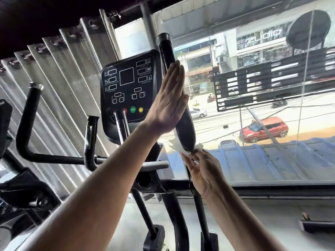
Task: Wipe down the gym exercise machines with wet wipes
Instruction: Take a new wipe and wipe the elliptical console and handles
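An elliptical trainer stands in front of me, its black console (129,95) at centre. Its right black padded handle (167,53) rises beside the console. My left hand (167,102) lies flat against that handle, fingers straight and pointing up. Below it, my right hand (203,169) pinches a crumpled white wet wipe (181,148) wrapped under the lower end of the handle's padding. The wipe touches the handle from beneath.
The left handle (30,113) and a short inner grip bar (89,134) stand to the left. A large window (253,105) lies just behind the machine, with vertical blinds (59,78) at left. A second machine (10,187) sits at far left. A dark object (315,225) lies on the floor at right.
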The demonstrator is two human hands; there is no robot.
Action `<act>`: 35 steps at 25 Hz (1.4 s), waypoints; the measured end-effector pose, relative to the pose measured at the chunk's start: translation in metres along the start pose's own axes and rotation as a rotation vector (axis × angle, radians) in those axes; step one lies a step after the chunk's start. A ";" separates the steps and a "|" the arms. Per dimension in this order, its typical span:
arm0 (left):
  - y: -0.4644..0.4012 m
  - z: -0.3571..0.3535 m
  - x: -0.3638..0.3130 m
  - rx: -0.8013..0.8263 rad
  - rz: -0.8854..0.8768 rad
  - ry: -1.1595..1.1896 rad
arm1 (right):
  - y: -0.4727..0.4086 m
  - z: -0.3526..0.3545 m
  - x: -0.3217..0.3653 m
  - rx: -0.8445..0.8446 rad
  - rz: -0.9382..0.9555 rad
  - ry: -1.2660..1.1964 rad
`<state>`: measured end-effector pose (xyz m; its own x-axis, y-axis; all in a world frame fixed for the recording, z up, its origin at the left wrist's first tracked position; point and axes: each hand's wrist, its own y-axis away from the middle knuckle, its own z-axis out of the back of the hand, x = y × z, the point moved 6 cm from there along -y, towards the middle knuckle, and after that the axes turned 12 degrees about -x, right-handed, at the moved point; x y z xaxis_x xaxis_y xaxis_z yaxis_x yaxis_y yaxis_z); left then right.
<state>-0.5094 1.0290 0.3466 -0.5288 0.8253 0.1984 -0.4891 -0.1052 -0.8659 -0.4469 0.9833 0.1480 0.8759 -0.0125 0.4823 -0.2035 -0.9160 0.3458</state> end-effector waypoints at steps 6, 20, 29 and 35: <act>0.005 0.004 0.000 0.030 0.068 -0.061 | 0.041 -0.004 0.039 0.173 0.194 0.097; 0.020 0.008 -0.011 0.016 0.228 -0.046 | -0.132 0.024 0.032 0.017 0.812 1.154; 0.023 0.009 -0.017 0.002 0.230 -0.069 | -0.151 0.019 0.014 0.111 0.688 1.252; 0.025 0.009 -0.019 -0.009 0.209 -0.071 | -0.004 -0.002 0.055 0.254 0.955 0.843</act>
<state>-0.5179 1.0054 0.3253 -0.6657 0.7448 0.0458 -0.3577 -0.2646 -0.8955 -0.3988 0.9866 0.1745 -0.1313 -0.5288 0.8386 -0.4215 -0.7358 -0.5300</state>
